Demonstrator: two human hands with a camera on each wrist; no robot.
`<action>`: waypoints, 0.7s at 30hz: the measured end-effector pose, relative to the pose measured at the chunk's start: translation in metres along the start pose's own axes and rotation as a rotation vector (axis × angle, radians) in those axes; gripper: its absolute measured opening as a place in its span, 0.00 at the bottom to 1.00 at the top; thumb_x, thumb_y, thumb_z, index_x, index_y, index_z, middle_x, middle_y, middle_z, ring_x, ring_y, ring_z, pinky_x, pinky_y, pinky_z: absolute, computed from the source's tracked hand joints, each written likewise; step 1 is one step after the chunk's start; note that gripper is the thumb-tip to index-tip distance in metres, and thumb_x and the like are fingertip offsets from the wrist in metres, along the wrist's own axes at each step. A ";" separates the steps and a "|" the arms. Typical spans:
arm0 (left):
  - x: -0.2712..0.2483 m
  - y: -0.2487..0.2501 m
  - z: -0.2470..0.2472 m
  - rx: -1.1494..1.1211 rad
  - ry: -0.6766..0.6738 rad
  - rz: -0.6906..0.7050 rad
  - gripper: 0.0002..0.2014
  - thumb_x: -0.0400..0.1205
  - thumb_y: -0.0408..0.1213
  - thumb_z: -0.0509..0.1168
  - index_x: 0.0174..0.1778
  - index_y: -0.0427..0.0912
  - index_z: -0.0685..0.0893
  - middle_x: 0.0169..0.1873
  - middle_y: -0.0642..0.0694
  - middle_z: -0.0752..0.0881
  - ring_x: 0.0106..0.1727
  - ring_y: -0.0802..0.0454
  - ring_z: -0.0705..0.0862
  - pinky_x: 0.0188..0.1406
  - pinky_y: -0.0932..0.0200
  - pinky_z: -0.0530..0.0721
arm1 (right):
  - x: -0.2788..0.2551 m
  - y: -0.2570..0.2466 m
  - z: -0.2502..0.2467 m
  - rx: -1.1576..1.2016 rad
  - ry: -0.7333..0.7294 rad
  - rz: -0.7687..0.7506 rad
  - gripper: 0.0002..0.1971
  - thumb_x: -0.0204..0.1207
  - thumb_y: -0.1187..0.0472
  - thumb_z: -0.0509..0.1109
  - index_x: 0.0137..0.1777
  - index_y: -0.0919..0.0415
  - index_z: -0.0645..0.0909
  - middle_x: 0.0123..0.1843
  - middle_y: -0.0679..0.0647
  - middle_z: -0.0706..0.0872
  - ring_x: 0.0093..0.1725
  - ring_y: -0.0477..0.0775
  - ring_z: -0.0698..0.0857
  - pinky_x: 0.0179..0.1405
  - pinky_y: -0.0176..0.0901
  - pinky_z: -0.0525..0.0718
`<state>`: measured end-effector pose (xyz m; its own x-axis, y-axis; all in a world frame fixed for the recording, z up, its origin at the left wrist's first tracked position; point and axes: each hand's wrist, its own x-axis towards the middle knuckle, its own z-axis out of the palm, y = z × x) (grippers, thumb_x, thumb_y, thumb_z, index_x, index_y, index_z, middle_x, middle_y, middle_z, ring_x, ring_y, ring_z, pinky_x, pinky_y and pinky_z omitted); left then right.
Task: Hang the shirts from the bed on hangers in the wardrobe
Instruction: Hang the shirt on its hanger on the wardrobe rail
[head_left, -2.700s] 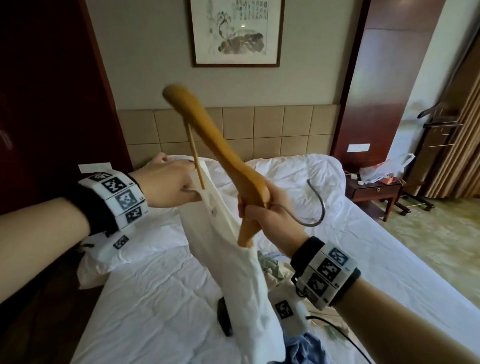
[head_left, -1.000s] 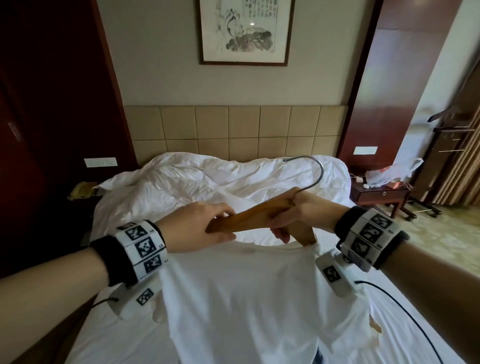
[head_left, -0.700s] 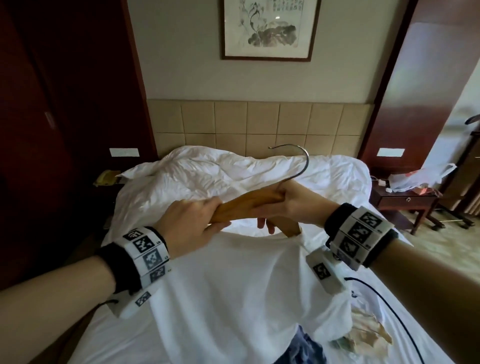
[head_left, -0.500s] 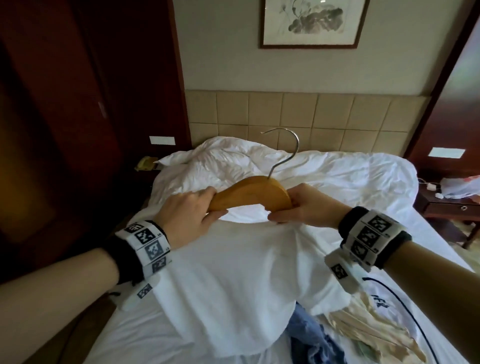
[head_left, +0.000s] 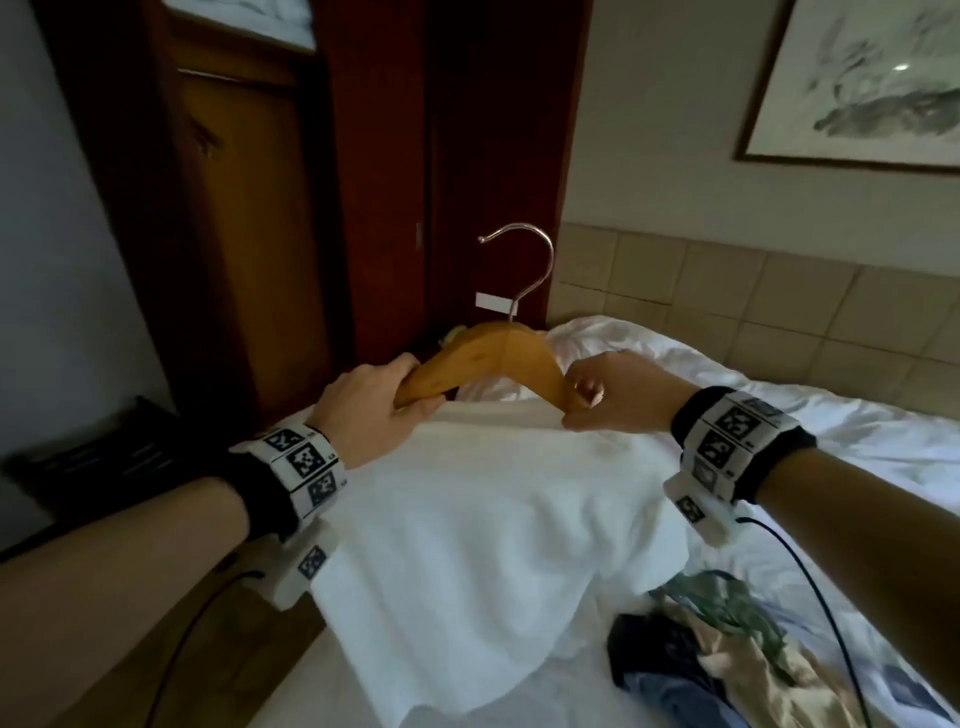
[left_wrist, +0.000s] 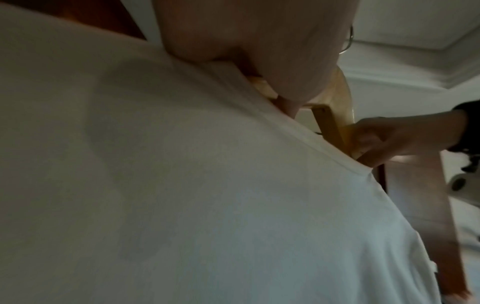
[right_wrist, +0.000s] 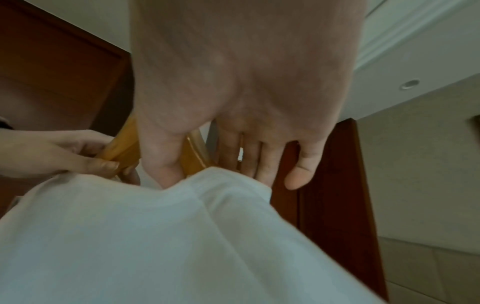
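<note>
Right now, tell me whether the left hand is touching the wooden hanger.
Touching. The head view shows the left hand curled round the left end of the wooden hanger, and the right wrist view shows its fingers pinching the wood.

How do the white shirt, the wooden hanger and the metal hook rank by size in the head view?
1. white shirt, largest by far
2. wooden hanger
3. metal hook, smallest

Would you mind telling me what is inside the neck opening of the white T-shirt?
The curved wooden hanger rises out of the white T-shirt, gripped by the left hand and right hand. Its two ends are covered by fabric, so their seating cannot be seen.
</note>
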<state>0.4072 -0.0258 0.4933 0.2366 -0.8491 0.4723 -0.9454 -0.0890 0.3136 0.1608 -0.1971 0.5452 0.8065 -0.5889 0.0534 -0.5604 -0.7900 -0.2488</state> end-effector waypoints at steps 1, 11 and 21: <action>-0.011 -0.016 -0.015 -0.012 0.022 -0.027 0.22 0.77 0.66 0.57 0.48 0.50 0.77 0.27 0.53 0.80 0.29 0.50 0.83 0.31 0.50 0.82 | 0.010 -0.020 0.004 0.052 0.057 -0.039 0.17 0.71 0.50 0.81 0.58 0.50 0.84 0.50 0.45 0.88 0.53 0.48 0.86 0.58 0.41 0.83; -0.154 -0.191 -0.157 -0.035 0.162 -0.345 0.13 0.82 0.56 0.64 0.55 0.52 0.76 0.36 0.51 0.85 0.38 0.51 0.85 0.44 0.45 0.86 | 0.108 -0.282 0.068 0.070 -0.006 -0.406 0.14 0.79 0.52 0.75 0.39 0.43 0.71 0.37 0.45 0.79 0.37 0.45 0.80 0.40 0.44 0.72; -0.362 -0.302 -0.318 0.357 0.202 -0.796 0.13 0.82 0.49 0.65 0.59 0.53 0.74 0.45 0.46 0.86 0.46 0.40 0.86 0.44 0.47 0.84 | 0.143 -0.579 0.157 -0.097 -0.176 -0.805 0.15 0.75 0.43 0.75 0.52 0.52 0.84 0.42 0.49 0.87 0.44 0.53 0.87 0.47 0.50 0.87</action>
<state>0.6779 0.4737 0.4894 0.8555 -0.3615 0.3707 -0.4895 -0.7980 0.3516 0.6302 0.2032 0.5454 0.9810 0.1925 0.0251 0.1941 -0.9743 -0.1145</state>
